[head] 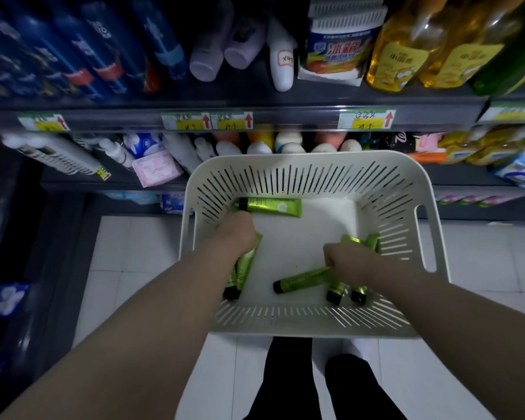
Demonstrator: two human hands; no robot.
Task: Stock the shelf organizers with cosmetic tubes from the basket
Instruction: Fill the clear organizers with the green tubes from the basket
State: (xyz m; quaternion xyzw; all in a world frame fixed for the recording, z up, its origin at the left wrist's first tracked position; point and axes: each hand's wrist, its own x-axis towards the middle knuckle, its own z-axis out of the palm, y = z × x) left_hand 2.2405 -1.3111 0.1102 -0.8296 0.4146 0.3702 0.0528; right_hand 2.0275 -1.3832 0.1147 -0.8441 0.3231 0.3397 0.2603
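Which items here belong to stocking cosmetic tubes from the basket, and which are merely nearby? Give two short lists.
Part of the job:
- white slotted basket
- green cosmetic tubes, e.g. one lying alone at the back
- left hand, among tubes
- right hand, gripping tubes

Merely nearby:
- blue spray cans
- yellow oil bottles
- price tags

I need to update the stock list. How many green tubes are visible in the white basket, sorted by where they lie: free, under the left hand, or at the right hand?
Lying free by the far wall: 1
Under the left hand: 2
At the right hand: 3
Total in the basket: 6
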